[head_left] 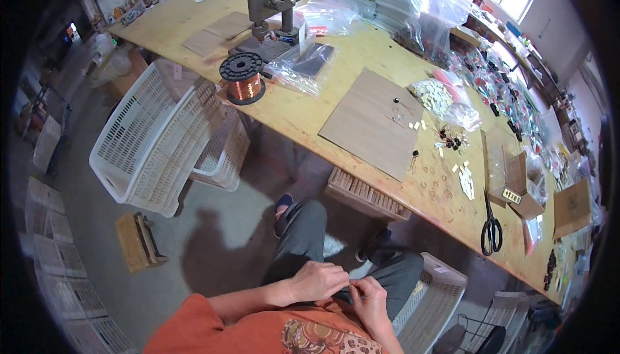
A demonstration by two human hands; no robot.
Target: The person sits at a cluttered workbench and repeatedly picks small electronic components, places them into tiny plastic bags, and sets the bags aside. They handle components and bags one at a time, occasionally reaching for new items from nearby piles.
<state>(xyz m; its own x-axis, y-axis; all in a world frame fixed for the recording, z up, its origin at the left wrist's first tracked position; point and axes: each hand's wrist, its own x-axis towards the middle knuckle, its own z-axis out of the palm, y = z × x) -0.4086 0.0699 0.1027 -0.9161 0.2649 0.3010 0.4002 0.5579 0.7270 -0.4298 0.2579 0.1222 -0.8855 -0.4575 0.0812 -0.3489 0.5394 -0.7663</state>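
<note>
Orange shirt nearest me, I see left hand and right hand meeting at half past five, fingertips pinching something too small to read its direction or axis, workbench edge separating them from cardboard sheet at two, scissors at four.

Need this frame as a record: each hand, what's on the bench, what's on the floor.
left hand: at the lap, fingers bunched close to the right hand
right hand: fingers pinched; anything held is too small to tell
bench: yellowish worktop with copper wire spool, brown cardboard sheet, black-handled scissors
floor: white slatted crates, left of the person
</note>
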